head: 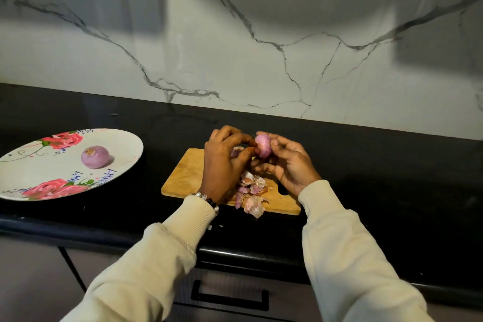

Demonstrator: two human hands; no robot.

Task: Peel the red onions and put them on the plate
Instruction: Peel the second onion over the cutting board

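- Both hands are seen raised over the cutting board point(188, 172): the right hand point(288, 165) cups a red onion point(263, 146) in curled fingers, while the left hand point(224, 162) pinches at its left side with thumb and fingertips.
- Loose skins point(252, 191) are heaped on the board's near edge, below the hands.
- The held onion is judged light, firm and slick once bared; its papery skin is brittle and best taken at a torn edge.
- One peeled onion point(95, 157) is noted on the flowered plate point(125, 144), well apart to the left.
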